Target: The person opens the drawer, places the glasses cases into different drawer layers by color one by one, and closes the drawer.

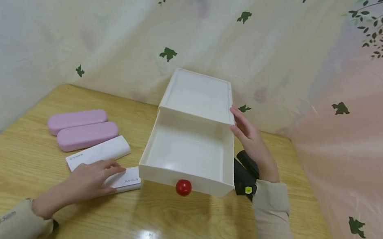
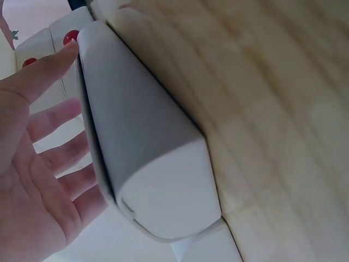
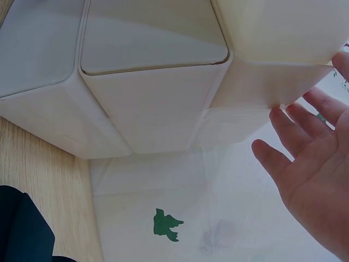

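A white drawer unit (image 1: 199,94) stands at the back, its top drawer (image 1: 191,148) pulled out, bare inside, with a red knob (image 1: 183,187) at the front. My left hand (image 1: 91,179) spans a white glasses case (image 1: 130,180) lying on the table, left of the drawer. In the left wrist view the thumb is at one edge of the case (image 2: 158,131), the fingers over its lid, fingertips hidden behind it. On the far right, my right hand (image 1: 252,143) has its fingers extended against the unit's upper side; the right wrist view shows those fingertips at the top box's wall (image 3: 256,82).
Two pink glasses cases (image 1: 86,135) and another white case (image 1: 101,151) lie at the left on the wooden table (image 1: 174,232). A black item (image 1: 242,176) with a yellow-green mark sits right of the drawer. A leaf-patterned curtain (image 1: 125,43) hangs behind.
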{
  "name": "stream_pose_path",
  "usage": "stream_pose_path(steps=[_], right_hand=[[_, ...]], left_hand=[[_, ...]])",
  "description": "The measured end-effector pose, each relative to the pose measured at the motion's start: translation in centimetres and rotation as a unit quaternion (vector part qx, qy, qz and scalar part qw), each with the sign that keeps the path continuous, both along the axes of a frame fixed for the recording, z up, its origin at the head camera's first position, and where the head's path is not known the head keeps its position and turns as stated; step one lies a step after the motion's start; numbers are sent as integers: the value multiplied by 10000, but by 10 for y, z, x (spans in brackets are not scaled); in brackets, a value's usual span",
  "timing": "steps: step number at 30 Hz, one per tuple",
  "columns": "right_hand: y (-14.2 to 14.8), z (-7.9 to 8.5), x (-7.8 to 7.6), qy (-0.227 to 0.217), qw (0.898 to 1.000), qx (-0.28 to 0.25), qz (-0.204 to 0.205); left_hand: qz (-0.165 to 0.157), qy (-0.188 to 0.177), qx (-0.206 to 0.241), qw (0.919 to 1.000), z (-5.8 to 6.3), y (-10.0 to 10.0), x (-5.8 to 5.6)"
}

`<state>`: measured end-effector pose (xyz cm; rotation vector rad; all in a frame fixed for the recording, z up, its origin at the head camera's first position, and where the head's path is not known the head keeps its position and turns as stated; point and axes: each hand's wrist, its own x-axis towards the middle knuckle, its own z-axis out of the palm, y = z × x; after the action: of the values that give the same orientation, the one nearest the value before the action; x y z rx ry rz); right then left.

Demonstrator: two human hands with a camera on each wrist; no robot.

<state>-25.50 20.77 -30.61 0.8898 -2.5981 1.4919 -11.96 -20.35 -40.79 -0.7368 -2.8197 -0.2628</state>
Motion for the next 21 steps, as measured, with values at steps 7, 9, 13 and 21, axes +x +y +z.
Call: stream_pose_path(steps=[7, 9, 13, 21], right_hand=[[-1, 0, 0, 29, 10000, 8, -4], [-2, 0, 0, 19, 10000, -2, 10], [-2, 0, 0, -4, 10000, -48, 40], [-1, -2, -1, 16, 10000, -55, 70]], left_hand=[[-61, -107, -7, 9999, -1, -2, 1], [-72, -164, 5, 9998, -2, -3, 2], [-132, -222, -48, 9997, -3, -6, 3], [-197, -371, -115, 9991, -1, -9, 4]])
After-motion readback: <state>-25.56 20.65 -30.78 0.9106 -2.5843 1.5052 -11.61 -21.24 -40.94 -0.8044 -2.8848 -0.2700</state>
